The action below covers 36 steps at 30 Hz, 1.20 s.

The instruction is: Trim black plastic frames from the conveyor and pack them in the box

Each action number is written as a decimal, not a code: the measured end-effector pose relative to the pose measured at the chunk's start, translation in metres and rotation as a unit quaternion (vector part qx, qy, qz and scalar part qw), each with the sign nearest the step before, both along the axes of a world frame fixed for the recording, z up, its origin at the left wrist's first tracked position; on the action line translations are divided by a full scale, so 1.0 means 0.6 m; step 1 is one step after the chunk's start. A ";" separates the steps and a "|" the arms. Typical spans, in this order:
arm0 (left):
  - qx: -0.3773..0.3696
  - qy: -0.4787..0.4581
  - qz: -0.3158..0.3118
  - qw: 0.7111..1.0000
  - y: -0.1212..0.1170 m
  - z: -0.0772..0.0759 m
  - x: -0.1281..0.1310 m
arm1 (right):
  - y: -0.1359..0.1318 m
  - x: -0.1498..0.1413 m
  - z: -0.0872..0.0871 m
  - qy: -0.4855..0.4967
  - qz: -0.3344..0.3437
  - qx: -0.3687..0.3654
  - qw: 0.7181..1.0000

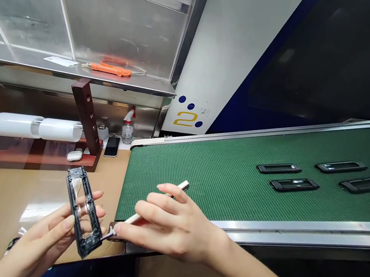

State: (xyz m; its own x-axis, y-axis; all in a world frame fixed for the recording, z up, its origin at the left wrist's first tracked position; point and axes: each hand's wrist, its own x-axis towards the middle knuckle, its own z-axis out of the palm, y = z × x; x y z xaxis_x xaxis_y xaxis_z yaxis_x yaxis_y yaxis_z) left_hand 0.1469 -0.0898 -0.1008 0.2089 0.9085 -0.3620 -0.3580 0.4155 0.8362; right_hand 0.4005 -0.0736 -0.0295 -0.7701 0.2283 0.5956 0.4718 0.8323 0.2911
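My left hand is closed around a black rectangular plastic frame with a long see-through middle, held tilted above the workbench. In my right hand is a slim white-handled tool, gripped like a pen. Its thin metal tip touches or nearly touches the frame's lower right corner; I cannot tell which. The tool's exact kind is unclear, since my fingers hide part of it. Fingers of my left hand show through the frame's window.
A green conveyor belt carries several similar black frames at right. Behind the cardboard-covered bench stand white film rolls, a phone and a spray bottle. On the metal shelf lies an orange tool.
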 end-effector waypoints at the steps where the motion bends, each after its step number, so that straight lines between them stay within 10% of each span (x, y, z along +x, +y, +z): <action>1: -0.001 0.001 -0.001 1.000 -0.001 0.001 0.000 | 0.000 0.000 0.001 -0.002 0.006 -0.002 1.000; 10: -0.003 -0.033 -0.013 0.999 -0.004 -0.003 0.001 | 0.010 -0.006 -0.028 0.043 0.026 -0.042 0.998; 15: -0.006 -0.036 0.023 0.999 -0.004 -0.001 -0.001 | 0.001 -0.007 -0.083 0.217 -0.011 -0.205 0.954; 18: -0.002 -0.031 0.037 0.999 -0.004 -0.004 -0.010 | -0.003 -0.039 -0.139 0.392 -0.049 -0.420 0.817; 22: 0.006 -0.012 0.043 0.999 -0.006 -0.014 -0.035 | 0.005 -0.142 -0.251 0.502 -0.063 -0.686 0.523; 24: 0.015 0.007 0.048 0.999 -0.008 -0.022 -0.053 | 0.019 -0.204 -0.310 0.500 -0.087 -0.734 0.452; 30: 0.056 0.086 0.059 0.993 -0.009 -0.051 -0.134 | 0.104 -0.300 -0.402 0.486 -0.233 -0.639 0.549; 36: 0.085 0.154 0.045 0.983 -0.001 -0.048 -0.197 | 0.132 -0.282 -0.348 0.399 -0.316 -0.493 0.706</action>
State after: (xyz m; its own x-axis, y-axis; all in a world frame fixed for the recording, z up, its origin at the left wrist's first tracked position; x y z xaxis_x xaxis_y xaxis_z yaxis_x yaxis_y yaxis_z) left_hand 0.0290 -0.0902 -0.1295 0.0286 0.9712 -0.2367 -0.1058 0.2384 0.9654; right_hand 0.2315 0.0053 -0.2381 0.1614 0.9823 0.0950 0.5256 -0.0041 -0.8507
